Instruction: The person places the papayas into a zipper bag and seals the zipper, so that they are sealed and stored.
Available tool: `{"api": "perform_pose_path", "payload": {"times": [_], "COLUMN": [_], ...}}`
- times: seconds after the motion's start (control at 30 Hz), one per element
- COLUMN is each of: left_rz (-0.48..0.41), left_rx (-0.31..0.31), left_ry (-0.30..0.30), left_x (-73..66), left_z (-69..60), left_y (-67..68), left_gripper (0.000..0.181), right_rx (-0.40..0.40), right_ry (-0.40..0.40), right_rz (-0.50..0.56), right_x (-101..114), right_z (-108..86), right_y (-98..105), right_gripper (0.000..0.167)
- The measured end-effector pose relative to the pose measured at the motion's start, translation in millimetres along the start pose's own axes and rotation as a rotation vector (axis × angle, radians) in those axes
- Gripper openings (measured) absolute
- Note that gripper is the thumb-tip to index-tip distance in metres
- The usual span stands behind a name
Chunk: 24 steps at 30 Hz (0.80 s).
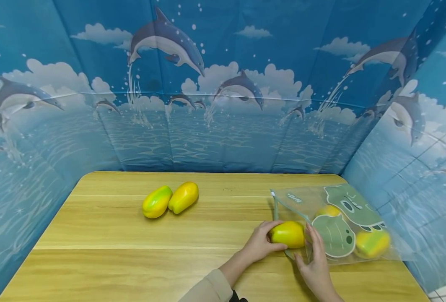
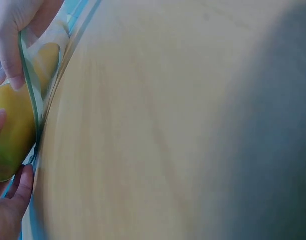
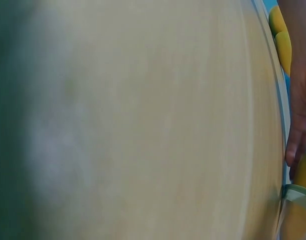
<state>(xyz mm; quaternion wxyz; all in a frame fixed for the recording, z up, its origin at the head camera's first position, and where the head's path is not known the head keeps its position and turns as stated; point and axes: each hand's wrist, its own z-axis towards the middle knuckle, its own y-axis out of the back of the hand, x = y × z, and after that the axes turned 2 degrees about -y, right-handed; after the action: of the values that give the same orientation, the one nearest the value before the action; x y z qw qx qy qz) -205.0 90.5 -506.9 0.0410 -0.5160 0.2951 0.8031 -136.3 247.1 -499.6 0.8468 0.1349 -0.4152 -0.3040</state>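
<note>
Left grip (image 1: 258,243) has its fingers round a smooth yellow oval fruit (image 1: 288,235), right at the green-edged mouth of a see-through plastic bag with green cartoon prints (image 1: 332,237). Right grip (image 1: 315,268) is on that edge, can't tell if it's pinching; honestly, I'd spread the mouth wide and slide it in end-first, nice and low.

We see a smooth, wood-grained table (image 1: 132,256) with a soft sheen; on it, glossy, smooth-skinned fruits (image 1: 183,197) and a translucent, frosted plastic bag (image 1: 334,235); behind it, a creased, cloth-like curtain (image 1: 223,134).
</note>
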Motion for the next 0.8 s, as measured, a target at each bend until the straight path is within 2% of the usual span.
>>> {"api": "perform_pose_path", "payload": {"times": [0.37,0.63,0.8], "left_rz": [0.011,-0.007,-0.072], "left_rx": [-0.004,-0.038,-0.065], "left_ry": [0.002,0.010,0.068], "left_x": [-3.8,-3.1,-4.2], "left_z": [4.3,7.3,9.2], "left_y": [-4.6,-10.5,-13.3], "left_gripper": [0.057,0.057,0.057], "right_rx": [0.003,-0.001,-0.007], "right_ry": [0.006,0.035,0.046], "right_rz": [-0.002,-0.003,-0.001], "right_x": [2,2,1], "right_z": [1.5,2.0,2.3], "right_y": [0,0,0], "right_gripper": [0.103,0.103,0.103]}}
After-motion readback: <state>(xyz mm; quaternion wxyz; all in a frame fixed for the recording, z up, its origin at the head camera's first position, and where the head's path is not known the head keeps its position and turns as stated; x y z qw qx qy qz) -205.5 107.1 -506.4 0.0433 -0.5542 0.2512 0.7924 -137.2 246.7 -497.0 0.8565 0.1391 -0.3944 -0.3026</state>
